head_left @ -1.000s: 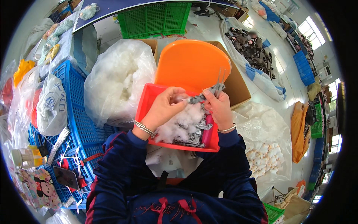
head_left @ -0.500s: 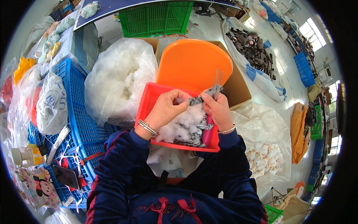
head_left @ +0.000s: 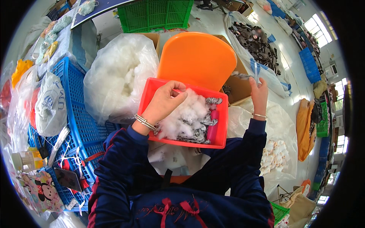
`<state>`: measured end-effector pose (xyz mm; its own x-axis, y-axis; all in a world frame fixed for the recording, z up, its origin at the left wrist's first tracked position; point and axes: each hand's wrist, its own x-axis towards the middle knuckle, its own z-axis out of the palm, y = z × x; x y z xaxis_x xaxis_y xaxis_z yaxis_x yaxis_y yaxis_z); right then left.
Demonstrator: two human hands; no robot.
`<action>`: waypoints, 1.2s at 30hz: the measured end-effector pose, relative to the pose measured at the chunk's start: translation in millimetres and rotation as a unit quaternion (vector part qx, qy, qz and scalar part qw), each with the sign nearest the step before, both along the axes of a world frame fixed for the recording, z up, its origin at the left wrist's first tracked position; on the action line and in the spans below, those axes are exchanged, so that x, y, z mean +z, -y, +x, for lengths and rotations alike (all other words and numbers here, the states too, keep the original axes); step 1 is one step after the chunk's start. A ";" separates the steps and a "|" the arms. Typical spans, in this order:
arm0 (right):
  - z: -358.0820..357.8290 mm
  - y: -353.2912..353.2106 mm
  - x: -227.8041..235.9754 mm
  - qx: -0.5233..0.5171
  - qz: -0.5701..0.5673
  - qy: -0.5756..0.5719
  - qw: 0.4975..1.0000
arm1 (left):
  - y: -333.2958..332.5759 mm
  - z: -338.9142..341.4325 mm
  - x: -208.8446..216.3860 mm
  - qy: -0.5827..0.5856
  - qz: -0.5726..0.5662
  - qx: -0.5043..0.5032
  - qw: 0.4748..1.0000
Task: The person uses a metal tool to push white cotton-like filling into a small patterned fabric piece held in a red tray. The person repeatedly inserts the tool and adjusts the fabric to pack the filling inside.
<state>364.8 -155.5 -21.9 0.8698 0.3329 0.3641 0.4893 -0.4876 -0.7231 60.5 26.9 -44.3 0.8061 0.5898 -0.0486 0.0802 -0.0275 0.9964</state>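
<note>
Toward the near edge of a blue crate (head_left: 74, 110), a black phone (head_left: 67, 178). To the right, a clear bag (head_left: 98, 89) full of white fluff. Next, over the left part of a red bin (head_left: 222, 125), the left hand (head_left: 163, 104), back upward, fingers curled and thumb close to the forefinger; cannot tell whether pinching anything. In the bin, a heap of white stuffing (head_left: 190, 108), with grey fuzzy pieces (head_left: 193, 137) showing along the near edge and up the right side. By the right edge, toward the near right corner, a pink thing (head_left: 213, 131), partly covered. Behind the far edge, an orange panel (head_left: 195, 57) with a rounded top. Farther right, over a cardboard box (head_left: 241, 91), outside the bin's far right corner, a grey fuzzy strip (head_left: 240, 75), blurred. At its right end, the right hand (head_left: 259, 95), thumb and forefinger parted; cannot tell whether gripping the strip or just beside it. Nearer, a clear plastic sheet (head_left: 247, 117) and small white pieces (head_left: 275, 155).
</note>
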 end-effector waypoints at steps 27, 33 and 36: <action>-67.2 -15.5 -1.7 0.366 -0.294 -0.251 0.847 | -6.8 -3.0 -2.4 -0.018 -0.014 -0.074 0.997; -82.0 -6.4 20.4 0.449 -0.100 -0.434 0.775 | -4.5 -0.9 -16.7 -0.036 -0.056 -0.165 0.984; -88.0 -8.0 12.1 0.492 -0.109 -0.440 0.743 | 9.9 0.0 -11.1 -0.014 -0.086 -0.180 0.980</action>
